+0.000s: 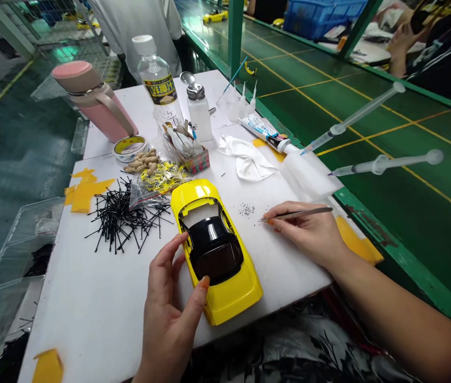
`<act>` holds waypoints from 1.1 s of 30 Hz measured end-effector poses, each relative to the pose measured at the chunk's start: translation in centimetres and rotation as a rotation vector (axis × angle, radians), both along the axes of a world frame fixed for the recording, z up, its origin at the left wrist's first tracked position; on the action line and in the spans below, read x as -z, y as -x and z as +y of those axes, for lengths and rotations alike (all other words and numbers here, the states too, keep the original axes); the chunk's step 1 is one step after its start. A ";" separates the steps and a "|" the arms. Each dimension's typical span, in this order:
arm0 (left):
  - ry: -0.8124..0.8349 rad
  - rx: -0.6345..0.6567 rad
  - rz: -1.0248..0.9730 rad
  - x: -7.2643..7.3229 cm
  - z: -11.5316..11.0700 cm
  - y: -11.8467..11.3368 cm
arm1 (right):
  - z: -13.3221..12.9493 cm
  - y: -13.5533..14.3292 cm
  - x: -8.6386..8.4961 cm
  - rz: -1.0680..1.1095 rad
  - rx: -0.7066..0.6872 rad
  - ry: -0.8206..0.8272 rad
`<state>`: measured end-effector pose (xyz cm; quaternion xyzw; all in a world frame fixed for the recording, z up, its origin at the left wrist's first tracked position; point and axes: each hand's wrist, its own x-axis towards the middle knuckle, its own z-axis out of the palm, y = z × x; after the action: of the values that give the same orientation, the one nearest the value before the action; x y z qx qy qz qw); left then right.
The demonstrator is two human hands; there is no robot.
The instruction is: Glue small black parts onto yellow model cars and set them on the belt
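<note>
A yellow model car body (235, 300) with a black roof lies on the white table, angled away from me. My left hand (173, 311) grips its left side, thumb on the rear edge of the roof and fingers along the flank. To the right of the car, my right hand (309, 231) pinches metal tweezers (309, 212), whose tips touch down beside a scatter of tiny dark pieces (247, 209). Whether the tips hold a piece is too small to tell. Left of the car is a heap of thin black sticks (116, 218).
Behind the car are a bag of yellow parts (161, 178), peanuts (142, 161), a tape roll (130, 148), a pink flask (101, 103) and bottles. A white cloth (249, 162), a glue tube (265, 133) and two syringes (381, 164) stand right. A person is beyond.
</note>
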<state>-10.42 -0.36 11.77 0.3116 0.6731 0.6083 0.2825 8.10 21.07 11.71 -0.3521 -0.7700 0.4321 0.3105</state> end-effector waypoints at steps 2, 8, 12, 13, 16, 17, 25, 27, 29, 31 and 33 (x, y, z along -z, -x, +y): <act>0.001 -0.001 -0.004 0.0 0.0 0.0 | 0.0 0.1 0.0 -0.003 -0.005 -0.005; 0.014 -0.012 -0.012 -0.1 -0.1 -0.1 | -0.1 0.2 0.0 -0.010 0.001 -0.007; 0.019 -0.015 -0.016 -0.1 -0.1 -0.1 | -0.1 0.1 -0.1 -0.004 0.007 -0.004; 0.020 -0.013 -0.015 0.0 -0.1 -0.1 | -0.1 0.1 -0.1 -0.004 0.007 -0.003; 0.020 -0.012 -0.003 0.0 -0.2 -0.1 | -0.2 0.1 -0.2 -0.003 0.016 -0.008; 0.019 -0.012 0.002 0.0 -0.2 -0.1 | -0.2 0.0 -0.2 0.000 0.018 -0.012; 0.020 -0.009 0.003 0.0 -0.1 0.0 | -0.1 0.1 -0.1 0.031 -0.005 -0.028; 0.023 -0.008 0.004 0.0 -0.2 0.0 | -0.1 0.1 -0.1 0.025 -0.013 -0.027; 0.025 -0.010 0.005 0.0 -0.2 -0.1 | -0.2 0.1 -0.1 0.019 -0.016 -0.020; 0.031 -0.014 0.003 0.0 -0.2 -0.1 | -0.2 0.1 0.0 0.014 -0.017 -0.016; 0.034 -0.018 0.001 0.1 -0.2 -0.1 | -0.2 0.1 -0.1 0.013 -0.017 -0.018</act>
<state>-10.32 -0.58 11.72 0.3007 0.6864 0.5991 0.2820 8.02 20.84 11.76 -0.3401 -0.7747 0.4302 0.3148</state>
